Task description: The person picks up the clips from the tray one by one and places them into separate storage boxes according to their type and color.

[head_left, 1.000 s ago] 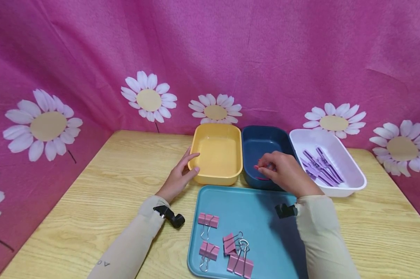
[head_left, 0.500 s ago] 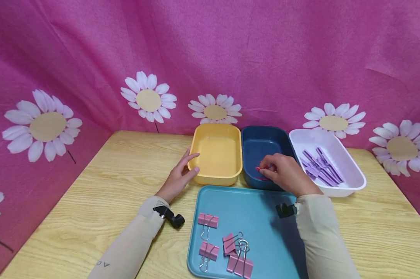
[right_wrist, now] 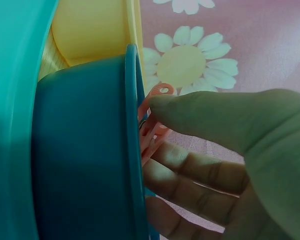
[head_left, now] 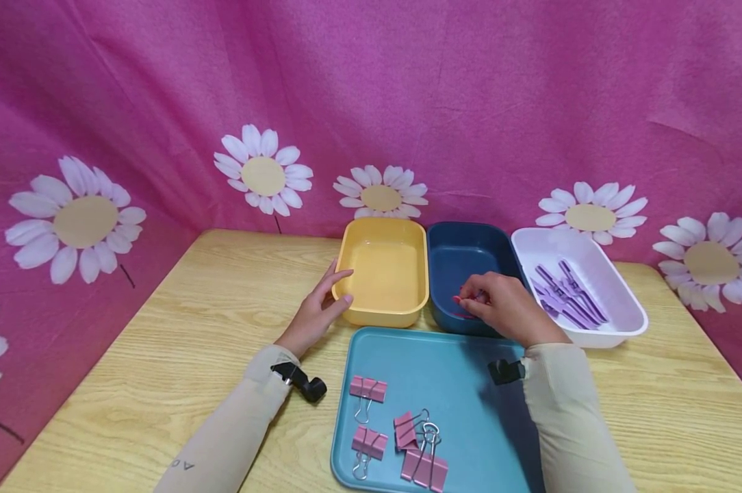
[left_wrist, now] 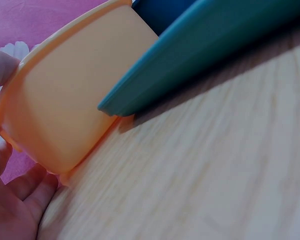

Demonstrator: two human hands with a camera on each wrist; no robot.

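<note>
Wood table (head_left: 131,383) | right fingers (right_wrist: 202,167) pinch red-pink clip (right_wrist: 149,137) | long axis aslant, holed end toward thumb (right_wrist: 195,114) | left fingers (head_left: 336,276) apart

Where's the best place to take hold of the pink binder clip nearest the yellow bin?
Probably the right end of its pink body, coming from above and the right. The left end lies close to the tray's rim, while bare tray borders the right. The thin wire handle pointing nearward looks harder to hold steady.
</note>
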